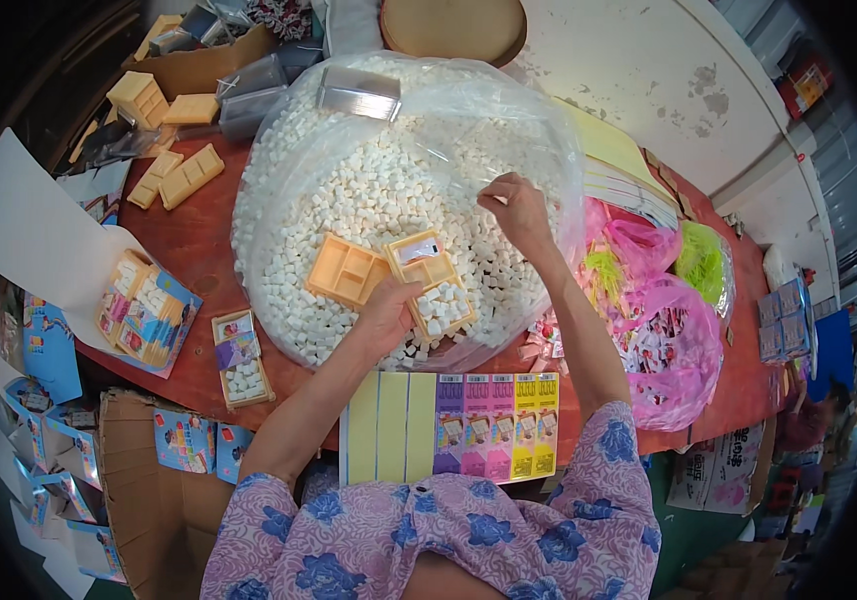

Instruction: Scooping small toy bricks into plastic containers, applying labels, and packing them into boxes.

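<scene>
A big clear plastic bag (561, 130) lies spread open, heaped with small white pieces (339, 185) that look like mini marshmallows. Over its near side, my left hand (386, 318) grips a pale yellow compartment tray (430, 270). White pieces fill the tray's near compartment, and a small printed packet (417, 250) sits in the far one. Just left of it, an unfilled yellow tray (347, 270) rests on the heap. My right hand (519, 212) hovers above the heap's right side, fingertips pinched together; whatever they may hold is too small to tell.
A filled tray (242, 360) lies left of the bag, near a carded pack (144, 312). A strip of coloured labels (494, 425) hangs at the front edge. Pink bags (664, 350) of packets stand right; a clear box (361, 93) rests on the heap's far side.
</scene>
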Available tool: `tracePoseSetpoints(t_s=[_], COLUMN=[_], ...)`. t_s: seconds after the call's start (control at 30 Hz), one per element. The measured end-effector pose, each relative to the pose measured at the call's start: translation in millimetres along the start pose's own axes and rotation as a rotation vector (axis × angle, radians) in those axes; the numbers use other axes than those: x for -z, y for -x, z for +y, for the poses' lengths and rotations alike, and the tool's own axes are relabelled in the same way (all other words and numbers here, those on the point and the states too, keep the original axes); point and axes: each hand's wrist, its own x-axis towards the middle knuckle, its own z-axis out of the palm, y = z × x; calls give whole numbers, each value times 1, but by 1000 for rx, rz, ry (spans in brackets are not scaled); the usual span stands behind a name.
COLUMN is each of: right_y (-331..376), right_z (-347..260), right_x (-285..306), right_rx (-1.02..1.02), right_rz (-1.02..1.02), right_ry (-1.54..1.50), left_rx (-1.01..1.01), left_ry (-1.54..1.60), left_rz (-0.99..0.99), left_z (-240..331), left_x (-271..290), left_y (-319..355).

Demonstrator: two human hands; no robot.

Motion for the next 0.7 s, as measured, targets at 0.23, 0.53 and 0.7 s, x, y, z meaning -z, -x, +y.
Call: tracePoseSetpoints(t_s=[0.23, 0.53, 0.7], right_y=[7, 38, 64], right_z=[7, -24, -32], right_x=[16, 49, 14], right_rx=[-224, -525, -594], right_rz=[12, -195, -488], right_ry=[-330, -1502, -1542], left_rx=[5, -39, -30], left_ry=[29, 52, 152], left_rz=[-18, 19, -97], left_z=[-7, -7, -4], left_x=[1, -3, -13], left_y=[-1, -2, -2])
